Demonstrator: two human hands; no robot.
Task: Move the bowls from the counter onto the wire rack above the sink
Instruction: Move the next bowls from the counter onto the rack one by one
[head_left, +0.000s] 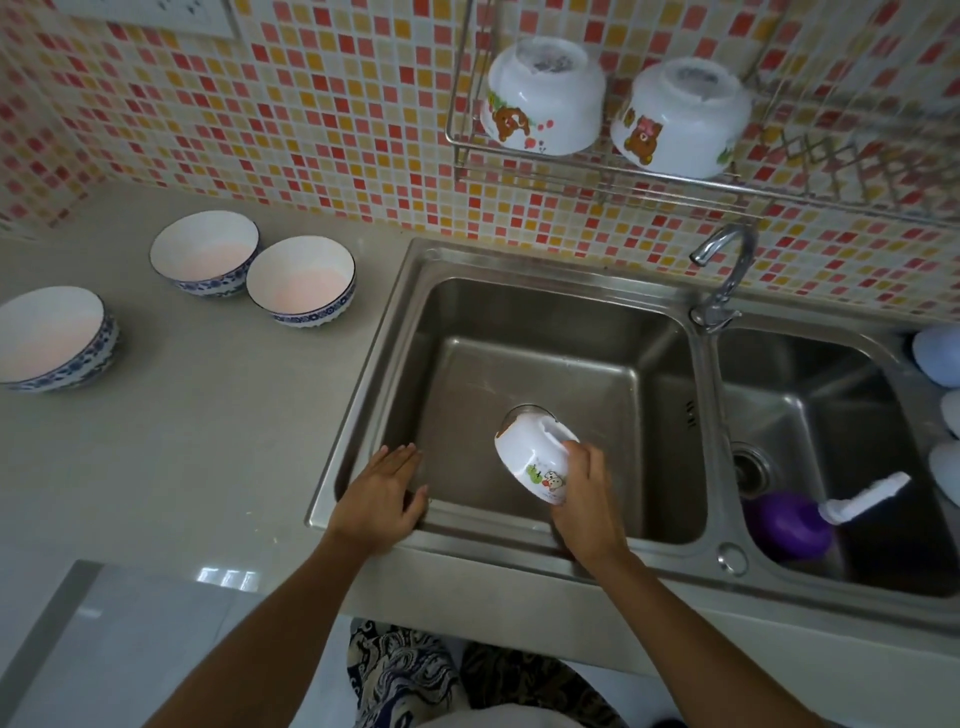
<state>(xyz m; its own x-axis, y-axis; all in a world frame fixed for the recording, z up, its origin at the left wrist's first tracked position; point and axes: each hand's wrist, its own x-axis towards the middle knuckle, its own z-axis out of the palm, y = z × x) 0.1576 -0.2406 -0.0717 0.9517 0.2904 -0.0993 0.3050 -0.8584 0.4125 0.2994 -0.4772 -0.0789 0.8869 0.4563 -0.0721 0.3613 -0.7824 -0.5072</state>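
Over the left basin of a stainless-steel double sink (519, 291), the person's right hand (584, 499) grips a small white bowl with a cartoon animal print (530, 457), tipped mouth-down, fingers curled round its rim and lower wall. The left hand (382, 493) lies flat with straight fingers on the sink's near-left edge, holding nothing.

Two more white cartoon-printed bowls sit upside down on the chrome wire rack (597, 176) fixed to the mosaic-tiled wall above the sink: one with a brown bear (543, 96) and, just beside it to the right, one with a bear in pink (678, 117). Three white bowls with blue patterned bands wait upright on the pale grey counter (218, 426): one at the far left (54, 338), and a touching pair further back, the rear one (205, 252) and the nearer one (301, 280).

The held bowl looks rigid and light enough for one hand (whether ceramic or melamine cannot be told), glossy, and likely slippery if wet. The blue-banded bowls appear to be glazed ceramic, so probably heavier and liable to chip against the wire. A sound hold would be thumb on the outer wall and fingers inside the rim, or a palm spanning the foot ring once inverted.
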